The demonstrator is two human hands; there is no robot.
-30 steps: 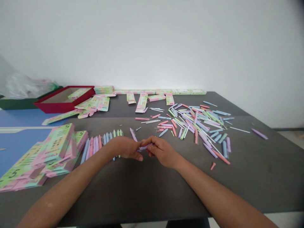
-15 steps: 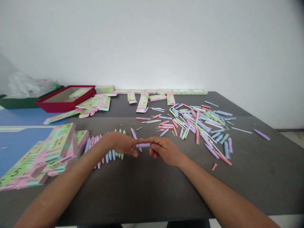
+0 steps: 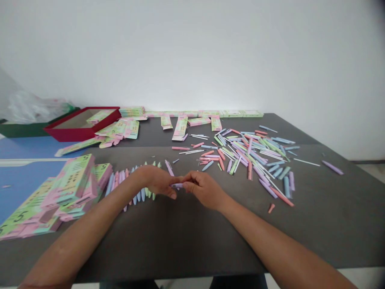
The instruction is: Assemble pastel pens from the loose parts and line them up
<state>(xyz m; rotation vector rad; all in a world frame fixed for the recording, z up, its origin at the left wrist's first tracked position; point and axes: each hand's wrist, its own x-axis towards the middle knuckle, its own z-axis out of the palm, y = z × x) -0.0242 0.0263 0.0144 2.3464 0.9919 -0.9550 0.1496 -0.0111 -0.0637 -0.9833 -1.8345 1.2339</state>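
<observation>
Between my two hands, above the middle of the dark table, is a purple pen. My left hand pinches its left end, thumb below and fingers above. My right hand closes round the right end and hides it. Just behind the hands a second purple pen lies on the table. Partly covered by my left wrist is a row of pastel pens, blue, pink, purple and green. To the right of my right hand spreads a loose heap of pen barrels and white refills.
Printed pen boxes are stacked at the left. Behind them are flattened cartons, a red box lid and a green tray with clear plastic. More boxes line the wall. A small red pen part lies at the right.
My right hand has moved slightly left along the purple pen, so less of the barrel shows between the hands. My left hand stays almost in place.
</observation>
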